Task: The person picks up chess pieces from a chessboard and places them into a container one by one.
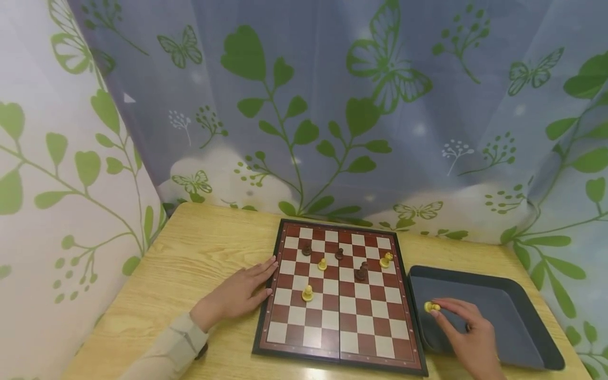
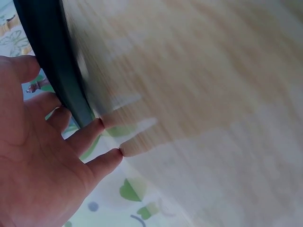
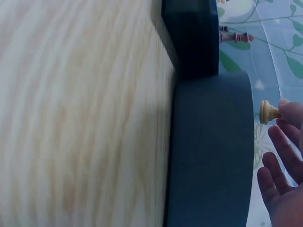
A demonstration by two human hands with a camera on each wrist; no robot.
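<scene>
My right hand pinches a yellow chess piece between thumb and fingertip, above the left side of a dark grey tray. In the right wrist view the piece lies sideways, its round base pointing away from my right hand; fingers hide its top. The chessboard lies open, bearing yellow pawns, another yellow piece and several dark pieces. With fingers extended, my left hand rests on the table, fingertips touching the board's left edge.
The wooden table carries the board and, close against its right side, the raised-rim tray. A patterned cloth with leaves and butterflies hangs behind the table and along both sides.
</scene>
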